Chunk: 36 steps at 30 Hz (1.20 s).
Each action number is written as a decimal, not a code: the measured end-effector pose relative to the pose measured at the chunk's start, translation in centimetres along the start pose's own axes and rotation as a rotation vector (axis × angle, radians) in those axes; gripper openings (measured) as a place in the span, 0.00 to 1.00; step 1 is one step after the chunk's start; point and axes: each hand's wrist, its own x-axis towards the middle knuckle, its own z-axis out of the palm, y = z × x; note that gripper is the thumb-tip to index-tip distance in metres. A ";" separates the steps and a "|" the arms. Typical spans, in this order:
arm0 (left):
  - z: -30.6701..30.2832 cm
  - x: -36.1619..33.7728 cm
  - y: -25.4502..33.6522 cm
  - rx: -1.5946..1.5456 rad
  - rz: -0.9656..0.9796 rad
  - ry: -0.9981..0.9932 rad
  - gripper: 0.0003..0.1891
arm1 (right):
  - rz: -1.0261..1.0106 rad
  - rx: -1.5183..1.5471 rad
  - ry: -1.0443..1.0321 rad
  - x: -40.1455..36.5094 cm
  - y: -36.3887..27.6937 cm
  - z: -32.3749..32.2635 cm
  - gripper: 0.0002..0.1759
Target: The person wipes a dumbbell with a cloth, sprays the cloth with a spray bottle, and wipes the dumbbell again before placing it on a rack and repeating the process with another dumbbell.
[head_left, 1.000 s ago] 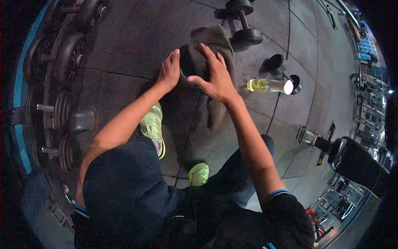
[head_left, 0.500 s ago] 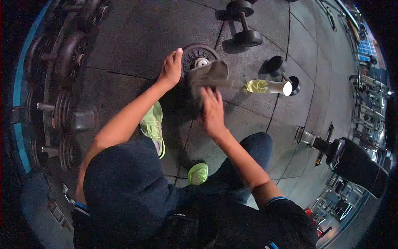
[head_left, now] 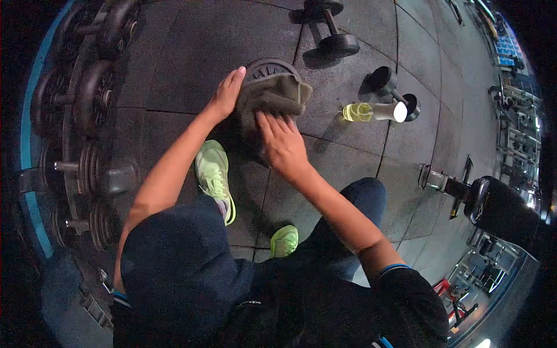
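Observation:
A dark round weight plate (head_left: 268, 65) with raised lettering is in the upper middle of the head view, above the floor mats. My left hand (head_left: 227, 95) holds its left edge, thumb pointing up along the rim; the other fingers are partly hidden. A grey-brown cloth (head_left: 270, 95) covers most of the plate's face, bunched up at its right. My right hand (head_left: 283, 145) presses the cloth against the plate, fingertips sunk into its folds. The plate's centre hub is hidden under the cloth.
A spray bottle (head_left: 371, 112) with yellow liquid stands right of the plate. Beside it is a dumbbell (head_left: 383, 81), with another dumbbell (head_left: 332, 26) farther up. A plate rack (head_left: 72, 168) lines the left side; a padded bench (head_left: 502, 209) is at right.
My right hand has moved left and slightly down with the cloth, which now covers the hub. My left hand remains on the plate's edge. The view has shifted a little.

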 end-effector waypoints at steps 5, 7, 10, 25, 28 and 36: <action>0.7 -0.9 0.3 0.108 0.039 0.054 0.29 | 0.014 0.010 -0.048 -4.6 4.8 -0.4 0.26; 1.2 -1.1 0.4 0.099 0.056 0.036 0.28 | 0.160 -0.069 -0.059 -3.2 4.2 -1.6 0.32; 1.8 -1.2 1.1 0.104 0.084 0.032 0.27 | 0.222 -0.044 0.128 -0.5 5.0 -1.3 0.48; 3.0 -0.6 -2.3 0.497 0.498 0.076 0.11 | -0.180 -0.122 0.050 6.2 7.8 -5.8 0.26; 3.2 -0.1 -2.3 0.465 0.432 0.065 0.11 | -0.086 -0.052 0.128 6.3 8.3 -4.4 0.26; 2.6 -0.3 -1.0 0.622 0.381 -0.044 0.14 | -0.037 0.325 0.183 8.0 11.1 -4.8 0.21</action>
